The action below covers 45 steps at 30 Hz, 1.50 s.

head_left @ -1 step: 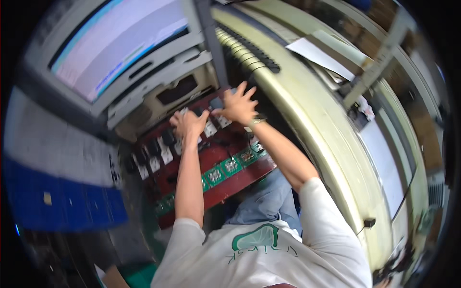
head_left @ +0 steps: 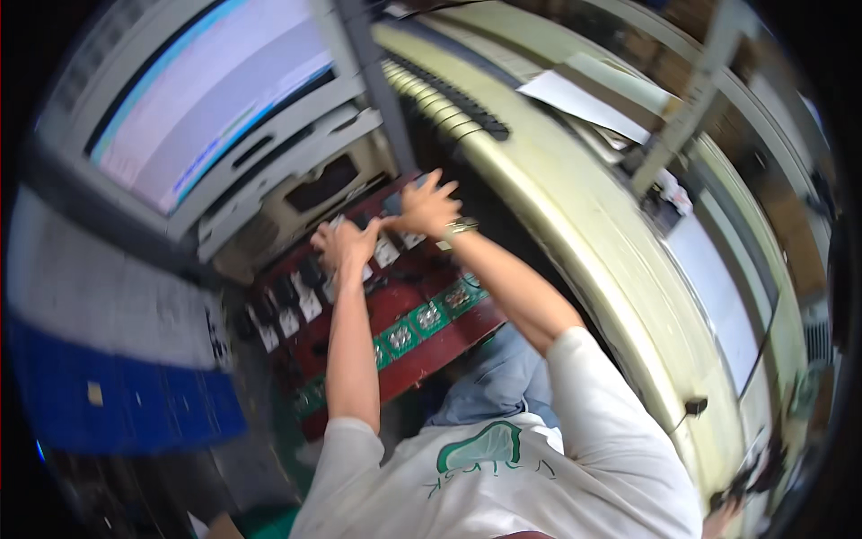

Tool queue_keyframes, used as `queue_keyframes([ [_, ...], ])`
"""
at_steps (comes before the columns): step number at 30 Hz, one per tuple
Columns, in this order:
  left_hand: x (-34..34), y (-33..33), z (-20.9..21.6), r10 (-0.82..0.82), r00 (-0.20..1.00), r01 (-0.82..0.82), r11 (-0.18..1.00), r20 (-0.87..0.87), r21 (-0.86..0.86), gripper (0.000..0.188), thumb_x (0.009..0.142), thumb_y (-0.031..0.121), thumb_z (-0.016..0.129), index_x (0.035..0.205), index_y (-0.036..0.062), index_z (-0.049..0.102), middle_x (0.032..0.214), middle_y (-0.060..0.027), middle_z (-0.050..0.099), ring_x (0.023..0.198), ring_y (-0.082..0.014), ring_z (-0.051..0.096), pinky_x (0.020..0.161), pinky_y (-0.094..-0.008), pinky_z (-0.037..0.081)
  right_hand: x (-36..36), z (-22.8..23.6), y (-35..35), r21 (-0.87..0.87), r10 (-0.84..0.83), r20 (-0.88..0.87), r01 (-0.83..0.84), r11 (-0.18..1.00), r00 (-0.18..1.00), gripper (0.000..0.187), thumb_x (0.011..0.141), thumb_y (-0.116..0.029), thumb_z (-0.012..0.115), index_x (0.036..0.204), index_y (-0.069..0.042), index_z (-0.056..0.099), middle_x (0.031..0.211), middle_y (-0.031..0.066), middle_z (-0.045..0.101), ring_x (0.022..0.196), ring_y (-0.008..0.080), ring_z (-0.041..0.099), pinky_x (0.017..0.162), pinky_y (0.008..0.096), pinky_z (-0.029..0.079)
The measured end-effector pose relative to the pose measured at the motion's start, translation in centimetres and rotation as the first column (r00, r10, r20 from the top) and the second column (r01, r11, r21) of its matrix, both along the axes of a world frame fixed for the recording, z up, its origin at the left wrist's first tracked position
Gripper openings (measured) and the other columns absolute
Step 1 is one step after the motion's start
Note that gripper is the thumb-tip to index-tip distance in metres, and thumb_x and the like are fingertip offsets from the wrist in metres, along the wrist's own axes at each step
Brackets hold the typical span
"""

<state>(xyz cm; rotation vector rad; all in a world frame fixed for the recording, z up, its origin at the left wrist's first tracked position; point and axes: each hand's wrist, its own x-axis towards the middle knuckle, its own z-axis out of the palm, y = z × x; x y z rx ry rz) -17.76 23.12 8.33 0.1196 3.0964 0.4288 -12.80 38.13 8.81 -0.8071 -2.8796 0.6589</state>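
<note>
A dark red board (head_left: 420,357) lies before me, with a row of small white blocks (head_left: 308,304) with black parts along its far side. Nearer to me runs a strip of green circuit boards (head_left: 400,339) with silvery parts on them. My left hand (head_left: 346,247) reaches over the middle of the row, fingers spread. To its right, my right hand (head_left: 426,208), with a watch (head_left: 461,226) on the wrist, spreads its fingers over the row's far right end. The thumbs come close together. Whether the fingertips touch the blocks is hidden. Nothing shows held in either hand.
A lit screen (head_left: 220,94) in a grey frame stands beyond the board at the left. A long pale yellow machine cover (head_left: 561,193) runs along the right, with white paper (head_left: 588,106) on it. Blue panels (head_left: 126,395) are at the far left.
The whole view has shifted slightly. My right hand sits a little lower and closer to my left hand, with both still spread over the row.
</note>
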Motion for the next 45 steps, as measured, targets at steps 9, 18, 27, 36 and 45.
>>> queue_keyframes([
  [9, -1.5, -2.2, 9.4, -0.182, 0.915, 0.186, 0.982, -0.360, -0.023, 0.089, 0.097, 0.072, 0.060, 0.102, -0.0157, 0.073, 0.103, -0.0239, 0.072, 0.082, -0.0437, 0.070, 0.084, -0.0547, 0.057, 0.0, 5.3, -0.9, 0.055, -0.129, -0.619, 0.206, 0.977, 0.774, 0.060, 0.070, -0.052, 0.087, 0.100, 0.000, 0.080, 0.120, 0.0335, 0.055, 0.099, 0.0417, 0.053, 0.073, 0.0520, 0.051],
  [18, 22.7, 10.3, 13.4, -0.781, 0.457, 0.883, 0.340, -0.426, 0.324, 0.044, 0.103, 0.031, 0.072, 0.130, -0.0038, 0.069, 0.133, -0.0179, 0.064, 0.117, -0.0323, 0.061, 0.104, -0.0394, 0.047, 34.8, 10.0, 7.5, -0.289, -0.476, -0.687, 0.396, 0.872, 0.548, 0.064, 0.090, -0.053, 0.078, 0.120, 0.001, 0.064, 0.140, 0.0386, 0.043, 0.116, 0.0537, 0.057, 0.094, 0.0562, 0.056],
  [27, 47.4, 34.5, -3.0, -0.998, -0.010, 0.983, 0.001, 0.061, 0.184, 0.061, 0.095, 0.052, 0.067, 0.099, -0.0070, 0.082, 0.129, -0.0345, 0.063, 0.118, -0.0469, 0.056, 0.092, -0.0532, 0.055, 58.4, -2.6, 15.9, 0.112, -0.918, 0.088, 0.911, 0.396, 0.388, 0.080, 0.088, -0.067, 0.069, 0.125, 0.003, 0.073, 0.128, 0.0314, 0.057, 0.111, 0.0497, 0.063, 0.086, 0.0574, 0.059],
  [36, 57.9, 34.5, 0.6, -0.866, -0.488, 0.698, -0.462, -0.109, 0.547, 0.080, 0.110, 0.048, 0.053, 0.169, 0.0004, 0.027, 0.172, -0.0426, 0.008, 0.161, -0.0628, 0.009, 0.112, -0.0856, 0.030, 88.7, -10.2, 14.4, 0.345, -0.986, 0.138, 0.929, 0.134, 0.091, 0.078, 0.097, -0.071, 0.065, 0.147, -0.011, 0.060, 0.149, 0.0360, 0.052, 0.111, 0.0568, 0.064, 0.097, 0.0587, 0.055],
  [45, 5.1, 44.0, -2.2, -0.688, 0.550, 0.802, 0.594, -0.473, 0.068, 0.024, 0.096, 0.010, 0.055, 0.111, -0.0004, 0.072, 0.113, -0.0225, 0.072, 0.102, -0.0434, 0.069, 0.086, -0.0513, 0.059, 58.6, -1.0, 6.6, 0.057, -0.717, -0.539, 0.868, 0.493, 0.443, 0.026, 0.105, -0.010, 0.065, 0.129, 0.000, 0.070, 0.127, 0.0144, 0.073, 0.110, 0.0293, 0.069, 0.100, 0.0384, 0.053],
])
